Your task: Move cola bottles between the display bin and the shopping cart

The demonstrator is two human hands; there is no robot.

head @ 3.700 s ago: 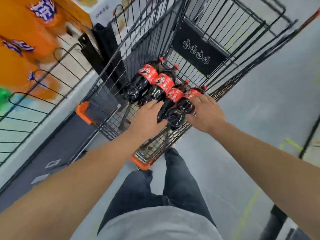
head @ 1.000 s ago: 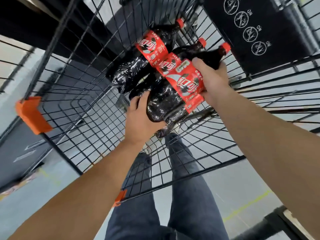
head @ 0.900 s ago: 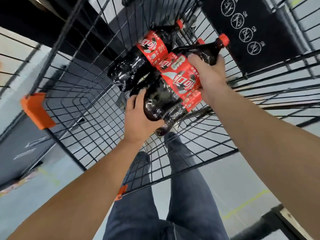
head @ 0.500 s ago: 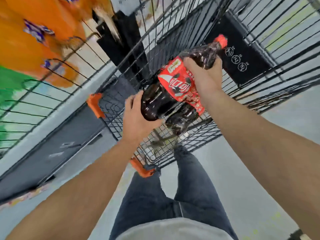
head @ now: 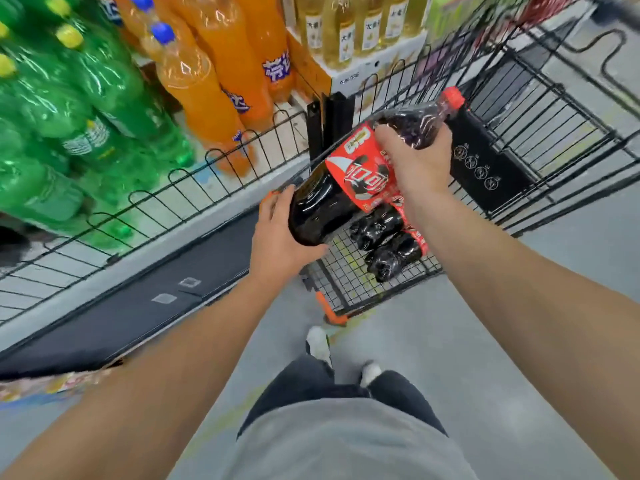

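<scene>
While I stand beside the cart [head: 540,109], I hold one cola bottle [head: 343,181] in both hands above its near end. My right hand [head: 415,161] wraps the bottle's upper part, just above the red label, fingers [head: 388,138] clamped over the shoulder, with the red cap [head: 454,98] pointing up and away from me toward the cart's far side. My left hand [head: 280,237] cups the dark rounded base from below, its fingers closed against the plastic. The bottle lies tilted, base low and toward my left, cap high and toward my right.

Under it, two more cola bottles [head: 388,244] lie on their sides on the wire floor of the cart, touching each other, bases toward me. A black panel [head: 485,168] with round white signs sits on the cart beyond my right hand.

To my left runs the wire-fenced display bin [head: 207,174], holding green bottles [head: 69,116] with yellow caps and orange bottles [head: 214,74] with blue caps; these are blurred. Pale yellow bottles [head: 346,26] stand on a box further back. My dark trousers and white shoes [head: 318,342] show over the grey floor [head: 485,341].
</scene>
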